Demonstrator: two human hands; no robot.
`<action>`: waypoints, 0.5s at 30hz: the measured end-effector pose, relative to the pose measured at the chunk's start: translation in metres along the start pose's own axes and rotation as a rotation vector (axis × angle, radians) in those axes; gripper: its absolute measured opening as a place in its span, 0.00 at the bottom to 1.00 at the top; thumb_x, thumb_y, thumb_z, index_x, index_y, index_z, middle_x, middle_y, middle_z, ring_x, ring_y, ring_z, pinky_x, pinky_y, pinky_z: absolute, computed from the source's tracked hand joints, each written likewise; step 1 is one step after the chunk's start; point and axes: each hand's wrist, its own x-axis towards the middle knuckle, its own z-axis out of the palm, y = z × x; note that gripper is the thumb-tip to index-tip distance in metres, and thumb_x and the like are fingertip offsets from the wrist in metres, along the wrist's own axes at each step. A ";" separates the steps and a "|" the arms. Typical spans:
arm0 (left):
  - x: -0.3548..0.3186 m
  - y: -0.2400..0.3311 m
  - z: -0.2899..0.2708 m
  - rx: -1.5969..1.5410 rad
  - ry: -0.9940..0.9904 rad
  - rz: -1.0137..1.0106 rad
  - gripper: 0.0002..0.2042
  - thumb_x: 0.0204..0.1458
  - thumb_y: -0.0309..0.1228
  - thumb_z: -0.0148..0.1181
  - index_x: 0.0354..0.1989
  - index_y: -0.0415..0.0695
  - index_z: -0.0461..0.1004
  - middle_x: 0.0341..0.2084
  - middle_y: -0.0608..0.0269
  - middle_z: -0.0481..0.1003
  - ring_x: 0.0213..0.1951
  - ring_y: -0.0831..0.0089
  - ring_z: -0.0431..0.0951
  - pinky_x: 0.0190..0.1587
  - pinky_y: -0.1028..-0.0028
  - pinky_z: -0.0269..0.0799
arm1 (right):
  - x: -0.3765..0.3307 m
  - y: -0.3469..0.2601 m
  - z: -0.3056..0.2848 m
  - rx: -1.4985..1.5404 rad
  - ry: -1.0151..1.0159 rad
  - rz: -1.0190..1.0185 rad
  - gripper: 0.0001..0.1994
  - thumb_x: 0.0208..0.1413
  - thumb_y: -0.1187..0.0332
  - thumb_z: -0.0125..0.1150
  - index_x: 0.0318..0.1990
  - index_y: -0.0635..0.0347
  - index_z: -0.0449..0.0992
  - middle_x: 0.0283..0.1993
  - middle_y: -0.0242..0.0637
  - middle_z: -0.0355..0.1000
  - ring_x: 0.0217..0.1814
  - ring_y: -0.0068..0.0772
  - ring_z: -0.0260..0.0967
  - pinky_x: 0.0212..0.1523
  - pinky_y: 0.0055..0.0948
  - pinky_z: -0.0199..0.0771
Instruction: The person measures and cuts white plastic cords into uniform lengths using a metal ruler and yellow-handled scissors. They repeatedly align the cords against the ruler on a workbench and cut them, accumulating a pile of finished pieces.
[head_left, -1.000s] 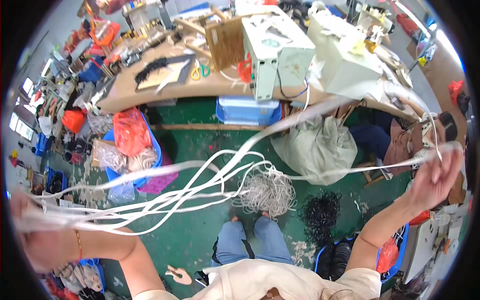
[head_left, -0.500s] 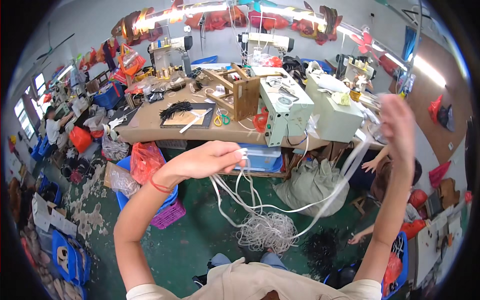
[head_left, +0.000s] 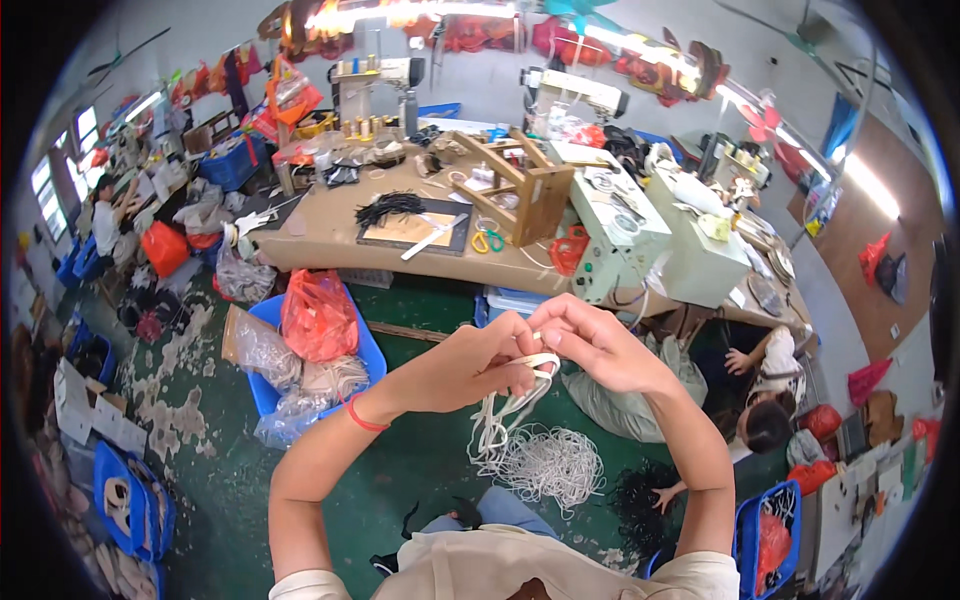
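My left hand (head_left: 478, 362) and my right hand (head_left: 590, 343) meet in front of me, both pinching a bundle of white cords (head_left: 533, 367). The cords hang down in loops (head_left: 500, 420) from my fingers to a tangled white pile (head_left: 545, 465) on the green floor. A red band sits on my left wrist. My knees show below the pile.
A long brown worktable (head_left: 330, 235) with a wooden frame (head_left: 525, 185), scissors and sewing machines (head_left: 625, 240) stands ahead. A blue bin (head_left: 365, 350) with a red bag sits left. A black cord pile (head_left: 635, 495) lies right. A person crouches at the right, another sits far left.
My hands have come together from being held apart. The cords, stretched between raised hands before, are now gathered into a short bundle with loops hanging down.
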 end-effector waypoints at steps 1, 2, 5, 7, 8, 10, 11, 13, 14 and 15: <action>-0.005 -0.007 -0.006 -0.026 0.056 -0.007 0.09 0.55 0.25 0.51 0.39 0.39 0.57 0.28 0.57 0.75 0.30 0.76 0.77 0.30 0.76 0.73 | 0.011 -0.002 0.002 -0.062 -0.011 0.000 0.09 0.60 0.68 0.44 0.45 0.59 0.66 0.33 0.33 0.70 0.36 0.23 0.67 0.38 0.25 0.66; -0.009 -0.014 -0.009 -0.051 0.112 -0.013 0.09 0.55 0.25 0.51 0.39 0.39 0.57 0.28 0.57 0.75 0.30 0.76 0.77 0.30 0.77 0.72 | 0.021 -0.003 0.004 -0.124 -0.021 -0.003 0.09 0.60 0.68 0.44 0.45 0.59 0.66 0.33 0.34 0.70 0.36 0.25 0.67 0.38 0.25 0.66; -0.011 -0.030 -0.024 0.089 0.255 -0.021 0.12 0.55 0.28 0.52 0.39 0.39 0.56 0.27 0.55 0.76 0.29 0.72 0.78 0.29 0.75 0.71 | 0.054 0.007 0.006 -0.283 -0.060 -0.052 0.09 0.60 0.68 0.43 0.44 0.59 0.66 0.34 0.38 0.70 0.36 0.33 0.70 0.38 0.29 0.67; -0.007 -0.040 -0.035 0.231 0.335 -0.067 0.13 0.54 0.30 0.53 0.39 0.39 0.56 0.26 0.54 0.75 0.28 0.69 0.78 0.29 0.73 0.71 | 0.076 0.022 0.004 -0.297 -0.094 -0.079 0.09 0.60 0.68 0.43 0.44 0.58 0.67 0.34 0.39 0.70 0.36 0.35 0.70 0.37 0.30 0.67; -0.005 -0.051 -0.042 0.190 0.370 -0.074 0.13 0.54 0.31 0.51 0.38 0.39 0.55 0.24 0.50 0.74 0.27 0.52 0.75 0.28 0.65 0.69 | 0.087 0.027 0.005 -0.324 -0.072 -0.105 0.09 0.60 0.67 0.45 0.43 0.59 0.67 0.32 0.39 0.71 0.36 0.34 0.71 0.36 0.30 0.68; 0.001 -0.067 -0.056 0.335 0.441 -0.094 0.14 0.53 0.32 0.52 0.39 0.39 0.55 0.23 0.51 0.74 0.26 0.53 0.76 0.27 0.64 0.69 | 0.110 0.030 0.000 -0.282 -0.146 -0.047 0.08 0.59 0.68 0.47 0.43 0.60 0.67 0.31 0.38 0.71 0.35 0.32 0.71 0.35 0.30 0.68; 0.004 -0.075 -0.064 0.411 0.475 -0.102 0.14 0.53 0.33 0.52 0.39 0.39 0.55 0.22 0.52 0.74 0.26 0.53 0.76 0.27 0.63 0.69 | 0.123 0.035 -0.003 -0.263 -0.182 -0.021 0.08 0.58 0.68 0.48 0.43 0.61 0.67 0.30 0.38 0.71 0.34 0.31 0.71 0.35 0.29 0.68; 0.014 -0.092 -0.080 0.519 0.639 -0.023 0.16 0.52 0.31 0.55 0.42 0.37 0.59 0.31 0.47 0.72 0.33 0.52 0.75 0.34 0.62 0.70 | 0.152 0.055 -0.014 -0.221 -0.158 -0.063 0.08 0.55 0.74 0.52 0.41 0.65 0.68 0.29 0.35 0.72 0.32 0.23 0.70 0.33 0.24 0.68; 0.024 -0.106 -0.090 0.639 0.762 0.120 0.16 0.51 0.30 0.55 0.44 0.36 0.59 0.33 0.46 0.72 0.36 0.52 0.75 0.37 0.62 0.70 | 0.165 0.069 -0.020 -0.077 -0.142 -0.070 0.07 0.55 0.75 0.52 0.41 0.65 0.68 0.29 0.35 0.72 0.31 0.22 0.70 0.32 0.22 0.68; 0.034 -0.121 -0.099 0.757 0.882 0.268 0.17 0.51 0.29 0.56 0.45 0.35 0.60 0.36 0.45 0.71 0.38 0.52 0.74 0.39 0.62 0.70 | 0.178 0.079 -0.026 0.066 -0.126 -0.075 0.07 0.54 0.77 0.53 0.41 0.66 0.68 0.29 0.34 0.72 0.30 0.20 0.70 0.32 0.20 0.68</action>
